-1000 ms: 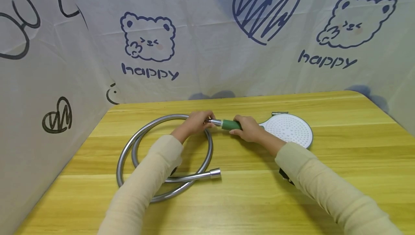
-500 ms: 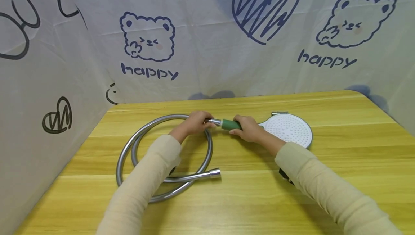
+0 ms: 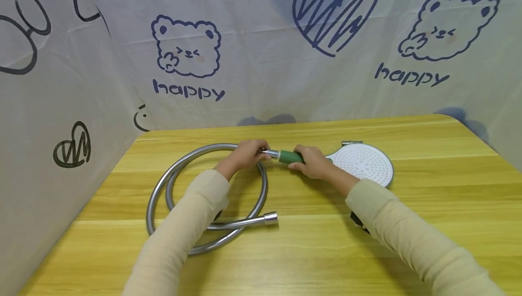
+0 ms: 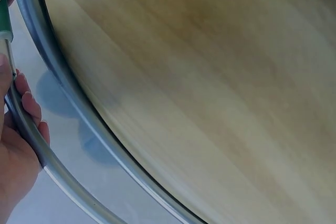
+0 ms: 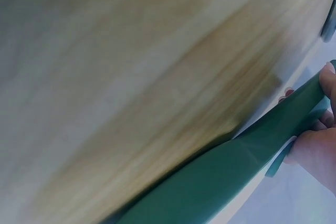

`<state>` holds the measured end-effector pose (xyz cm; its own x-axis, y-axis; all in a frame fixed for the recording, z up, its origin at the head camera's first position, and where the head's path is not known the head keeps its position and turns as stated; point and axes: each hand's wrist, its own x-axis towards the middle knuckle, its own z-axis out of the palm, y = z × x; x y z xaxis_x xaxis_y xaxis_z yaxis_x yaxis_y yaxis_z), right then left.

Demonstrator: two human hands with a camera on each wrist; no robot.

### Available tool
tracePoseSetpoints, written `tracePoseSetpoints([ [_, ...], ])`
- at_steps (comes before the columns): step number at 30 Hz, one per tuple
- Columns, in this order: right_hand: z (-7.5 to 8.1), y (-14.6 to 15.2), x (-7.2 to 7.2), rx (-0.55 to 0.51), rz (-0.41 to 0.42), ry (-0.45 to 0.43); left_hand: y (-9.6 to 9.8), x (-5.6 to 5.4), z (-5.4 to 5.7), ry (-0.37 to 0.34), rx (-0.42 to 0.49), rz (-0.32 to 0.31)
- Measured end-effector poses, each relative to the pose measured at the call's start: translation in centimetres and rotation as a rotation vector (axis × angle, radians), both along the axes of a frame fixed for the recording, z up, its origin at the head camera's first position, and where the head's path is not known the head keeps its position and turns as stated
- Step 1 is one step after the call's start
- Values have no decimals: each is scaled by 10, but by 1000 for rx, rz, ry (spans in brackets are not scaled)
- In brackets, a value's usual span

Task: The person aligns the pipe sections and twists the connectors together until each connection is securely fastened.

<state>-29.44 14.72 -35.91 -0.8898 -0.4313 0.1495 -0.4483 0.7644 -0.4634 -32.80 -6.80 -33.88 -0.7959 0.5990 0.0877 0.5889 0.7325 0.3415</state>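
My left hand (image 3: 247, 154) grips the end of a silver shower hose (image 3: 152, 205), its fingers curled round the hose near the metal connector (image 3: 271, 153). That connector meets the bottom of the green handle (image 3: 290, 157) of a shower head. My right hand (image 3: 313, 162) holds this handle, thumb and fingers wrapped round it. To the right is the round white spray face (image 3: 363, 164), turned upward; its green back (image 5: 194, 187) shows in the right wrist view. Whether the connector is screwed on cannot be told. The hose's other end fitting (image 3: 270, 218) lies free on the table.
The hose lies in loops on the left of the wooden table (image 3: 318, 250). A small silver cylindrical piece (image 3: 351, 143) shows just behind the shower head; whether it is attached is unclear. A white printed cloth (image 3: 261, 60) stands along the back and left.
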Motion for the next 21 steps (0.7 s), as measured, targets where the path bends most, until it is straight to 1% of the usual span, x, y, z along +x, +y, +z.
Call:
tracePoseSetpoints([
  [6,1,-1,1,-7,1,2,0,-1,1,-17,5,2],
  [9,2,-1,1,-7,3,2,-1,-4,-1,-30,24,-12],
  [10,2,-1,1,-8,4,3,-3,-12,-9,-19,49,-38],
  [12,2,0,2,-7,7,5,-4,-13,-9,-25,56,-46],
  [16,1,0,1,-10,14,10,-4,-11,-9,-39,61,-40],
  [17,1,0,1,-12,15,10,-2,-4,-1,-53,38,-18],
  [21,0,1,1,-19,21,11,0,-1,0,-35,10,-15],
])
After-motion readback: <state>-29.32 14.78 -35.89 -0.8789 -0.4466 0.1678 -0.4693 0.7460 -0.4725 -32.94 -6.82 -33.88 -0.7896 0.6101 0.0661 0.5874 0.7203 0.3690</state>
